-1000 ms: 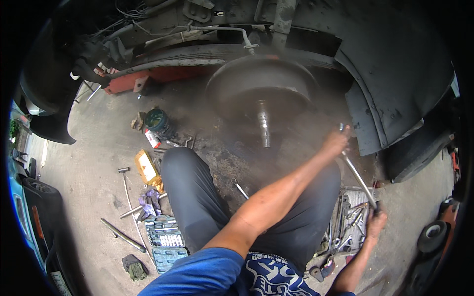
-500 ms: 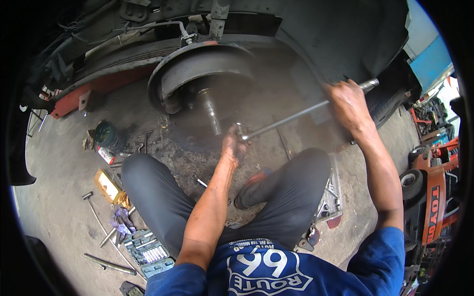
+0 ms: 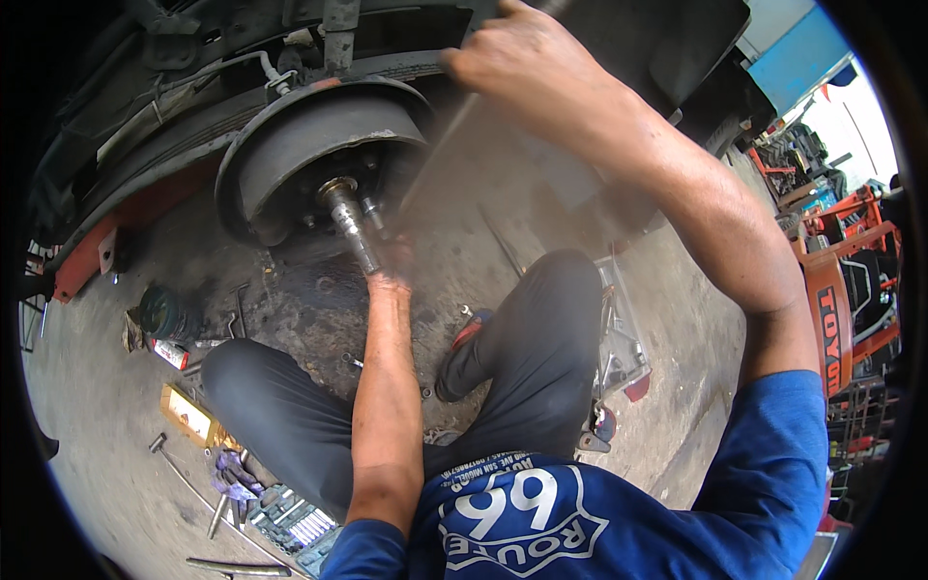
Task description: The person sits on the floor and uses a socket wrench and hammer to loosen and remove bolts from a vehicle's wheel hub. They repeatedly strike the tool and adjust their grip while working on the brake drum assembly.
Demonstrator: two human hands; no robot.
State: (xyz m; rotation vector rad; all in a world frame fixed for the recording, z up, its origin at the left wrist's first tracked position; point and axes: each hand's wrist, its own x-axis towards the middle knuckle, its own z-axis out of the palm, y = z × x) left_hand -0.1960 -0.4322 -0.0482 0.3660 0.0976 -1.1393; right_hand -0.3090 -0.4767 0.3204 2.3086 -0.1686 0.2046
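My right hand, raised high, is closed on a long steel bar that slants down toward the wheel hub. My left hand is a blur at the bar's lower end, beside the projecting metal axle spindle; I cannot make out its fingers. A small socket-like piece is just right of the spindle at the hub. The dark round drum backing plate surrounds the hub. A haze hides part of the bar and the area behind it.
My bent knees flank the work. On the concrete floor lie a socket case, a yellow container, a dark bucket, loose bars and a tool tray. Dark bodywork overhangs; orange machinery stands at right.
My right hand has swung up and left, raising the bar's upper end. My left hand has moved up and left to the hub. The camera's view has shifted, bringing the hub more into sight.
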